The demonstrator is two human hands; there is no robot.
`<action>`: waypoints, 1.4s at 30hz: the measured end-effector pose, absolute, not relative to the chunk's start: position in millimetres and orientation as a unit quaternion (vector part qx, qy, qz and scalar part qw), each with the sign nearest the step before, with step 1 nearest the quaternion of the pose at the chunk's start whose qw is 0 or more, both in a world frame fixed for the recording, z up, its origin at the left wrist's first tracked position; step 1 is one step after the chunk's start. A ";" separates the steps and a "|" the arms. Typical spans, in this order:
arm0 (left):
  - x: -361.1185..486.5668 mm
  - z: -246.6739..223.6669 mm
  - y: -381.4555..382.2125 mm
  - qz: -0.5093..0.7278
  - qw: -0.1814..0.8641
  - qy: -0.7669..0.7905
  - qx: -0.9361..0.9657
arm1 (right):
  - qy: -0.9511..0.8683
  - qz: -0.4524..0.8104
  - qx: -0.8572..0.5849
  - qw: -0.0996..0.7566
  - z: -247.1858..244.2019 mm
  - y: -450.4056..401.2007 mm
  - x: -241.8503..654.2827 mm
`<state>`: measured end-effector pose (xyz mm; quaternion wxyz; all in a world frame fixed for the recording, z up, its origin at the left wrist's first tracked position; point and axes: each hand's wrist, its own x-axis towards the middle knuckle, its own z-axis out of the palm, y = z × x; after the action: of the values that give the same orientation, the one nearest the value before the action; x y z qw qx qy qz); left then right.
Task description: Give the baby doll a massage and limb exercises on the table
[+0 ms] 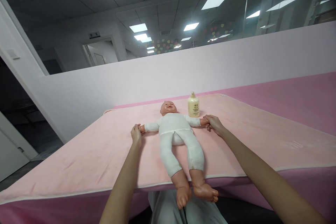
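A baby doll (pixel 172 124) with a white cloth body lies on its back, head toward the wall and feet over the near edge. Its arms are stretched out to both sides. My left hand (pixel 136 134) is closed around the doll's hand on the left. On the other side, my right hand (pixel 214 123) grips the doll's other hand, fingers curled about it. Close behind that arm stands a pale yellow pump bottle (pixel 193 105), upright, with dark print on its front.
A peach towel (pixel 86 157) with a white hem covers most of the pink padded table (pixel 294 101). Behind it rises a white wall (pixel 168 75) with a large window above. My legs (pixel 168 206) are under the near edge. A dark doorway (pixel 23 112) opens at the left.
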<state>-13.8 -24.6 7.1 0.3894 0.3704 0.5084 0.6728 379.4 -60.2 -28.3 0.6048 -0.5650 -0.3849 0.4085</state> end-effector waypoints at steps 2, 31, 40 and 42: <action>-13.5 8.3 -24.8 0.672 0.391 0.508 0.370 | -0.381 0.406 -0.567 0.608 -29.1 -59.2 379.1; -15.3 6.0 -24.4 0.666 0.392 0.501 0.389 | -0.390 0.393 -0.540 0.634 -25.8 -65.4 373.6; -29.0 0.6 -17.7 0.649 0.246 0.611 0.382 | -0.329 0.391 -0.547 0.663 -29.9 -61.0 383.9; -36.4 0.7 -18.1 0.621 0.159 0.659 0.394 | -0.309 0.397 -0.539 0.676 -29.3 -60.0 387.2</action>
<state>-36.4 -18.1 0.7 0.1595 0.3937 0.6589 0.6208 387.2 -60.0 -29.3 0.6755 -0.5388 -0.3090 0.3974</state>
